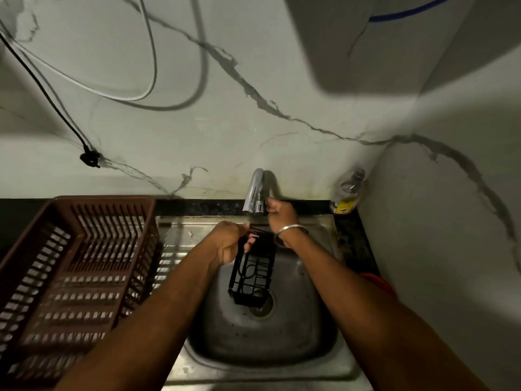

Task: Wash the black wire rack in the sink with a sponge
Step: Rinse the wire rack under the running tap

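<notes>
The black wire rack (252, 273) is gripped at its upper end by the left hand (229, 242), fingers & thumb curled round the top wires. It is held tilted over the sink (225, 334), top end up under the spout, lower end hung just above the drain (263, 306); contact w/ the basin cannot be made out.

The right hand (279, 214) is stretched to the tap (253, 193), fingertips closed on the valve at the spout's side, apparently pinched round it. A metal bangle (290, 230) is worn on that wrist. No water stream can be made out, and no sponge is seen anywhere in view.

Step in hand, as judged: water is being turned on or off, i.e. wetting or rinsing, w/ scrubbing not under way. The next move calls for a sponge to be found and taken by the right hand, once freed from the valve, while the rack is kept firmly held. Thin wet wires are prob. slippery, so a firm hold is needed, esp. at the corners.

Further out, a brown slatted dish basket (84, 263) is set on the counter left of the sink. A clear bottle (348, 193) is stood in the back right corner. Cables (127, 91) are looped on the marbled wall above.
</notes>
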